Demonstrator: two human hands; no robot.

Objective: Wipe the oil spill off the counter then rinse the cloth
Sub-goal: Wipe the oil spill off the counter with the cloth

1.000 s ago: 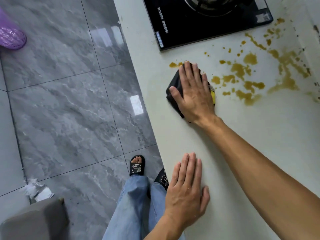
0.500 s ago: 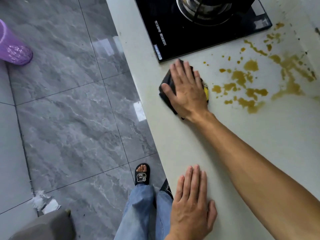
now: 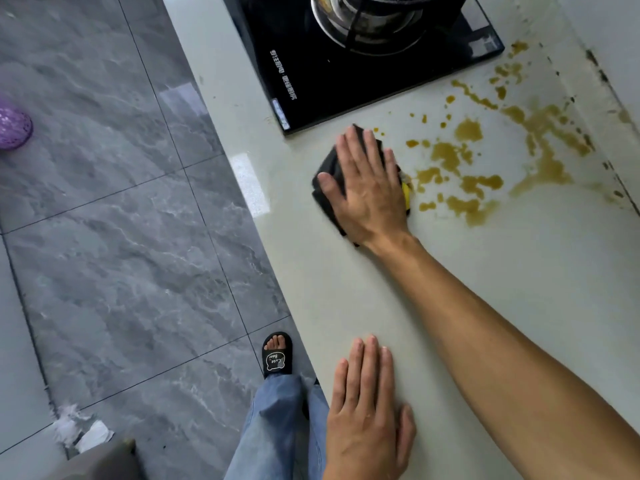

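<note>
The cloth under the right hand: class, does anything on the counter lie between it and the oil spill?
Nothing visible does. The cloth, pressed flat by the right hand, sits at the spill's near edge, with only bare counter and oil drops ahead. The stove lies off to one side.

A home kitchen: a black glass gas hob [image 3: 346, 74] is set into a pale counter [image 3: 346, 299] at its far edge, oil [image 3: 485, 161] spattered beside it, grey marbled floor tiles [image 3: 121, 237] below, a slippered foot [image 3: 277, 355].
</note>
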